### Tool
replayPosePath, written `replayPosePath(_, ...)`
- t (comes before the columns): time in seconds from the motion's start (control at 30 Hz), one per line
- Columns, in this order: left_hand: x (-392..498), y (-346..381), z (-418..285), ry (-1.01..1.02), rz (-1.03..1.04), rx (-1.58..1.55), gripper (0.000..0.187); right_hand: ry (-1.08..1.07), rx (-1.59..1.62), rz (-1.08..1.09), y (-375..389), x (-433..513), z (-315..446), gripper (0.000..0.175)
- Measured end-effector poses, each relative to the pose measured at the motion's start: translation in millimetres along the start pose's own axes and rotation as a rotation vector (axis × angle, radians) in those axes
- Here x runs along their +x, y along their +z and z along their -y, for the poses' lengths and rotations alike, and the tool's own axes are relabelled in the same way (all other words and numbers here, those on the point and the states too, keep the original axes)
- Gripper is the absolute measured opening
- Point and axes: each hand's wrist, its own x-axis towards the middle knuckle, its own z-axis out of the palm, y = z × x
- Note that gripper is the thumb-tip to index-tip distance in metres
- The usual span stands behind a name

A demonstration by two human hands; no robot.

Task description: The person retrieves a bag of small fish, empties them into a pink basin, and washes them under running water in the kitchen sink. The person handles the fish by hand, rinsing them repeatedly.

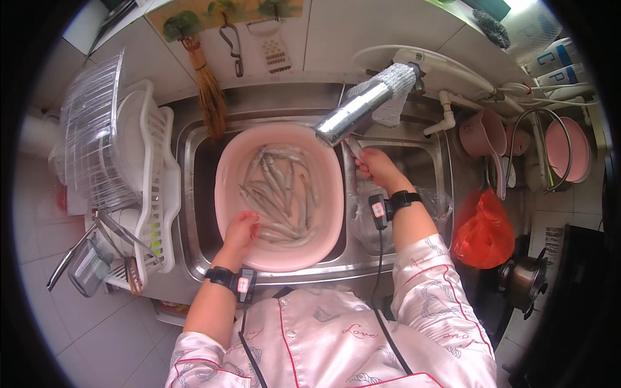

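A pink plastic basin (224,189) stands in the left bowl of a steel double sink (189,262), holding several slender silvery fish (276,182) in shallow water. My left hand (241,230) hovers at the basin's lower left side. Its fingers are loosely bent beside the fish, and nothing shows in them. Over the divider between the bowls, my right hand (377,166) pinches a small silvery fish (355,147) just below the chrome faucet (356,111). The faucet hides part of the area above that hand.
A white dish rack (153,140) with dishes is on the left. A straw brush (206,82) and a grater (275,53) hang behind the sink. Clear plastic (371,218) lies in the right bowl. A red bag (485,233) and a pot (524,281) are at right.
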Motion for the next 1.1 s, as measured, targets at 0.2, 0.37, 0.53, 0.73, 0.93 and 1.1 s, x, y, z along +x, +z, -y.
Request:
replayPosePath(0.2,-13.1,24.9,-16.3,0.018,0.082,0.024,0.017,-0.041,0.156,0.222,33.2,-59.9,12.9,0.015)
replayPosePath(0.37,-36.5,68.0,-42.4,0.147,0.495,-0.122,0.024,-0.073,0.021,0.261,86.9,-105.0,13.0,0.017)
replayPosePath(0.53,-47.3,85.9,-48.4,0.117,0.462,-0.446,0.02,-0.089,-0.045,0.196,133.0,-124.3,-4.1,0.019)
replayPosePath(0.73,-45.0,75.1,-43.4,0.144,0.424,-0.488,0.015,-0.08,0.084,0.146,146.6,-125.3,-17.7,0.018)
replayPosePath(0.93,-51.8,66.7,-46.9,0.21,0.436,-0.508,0.014,-0.154,0.252,0.336,145.8,-131.8,-17.5,0.027)
replayPosePath(1.1,-54.2,66.4,-49.3,0.233,0.378,-0.495,0.018,-0.129,0.152,0.338,144.6,-135.9,-13.0,0.025)
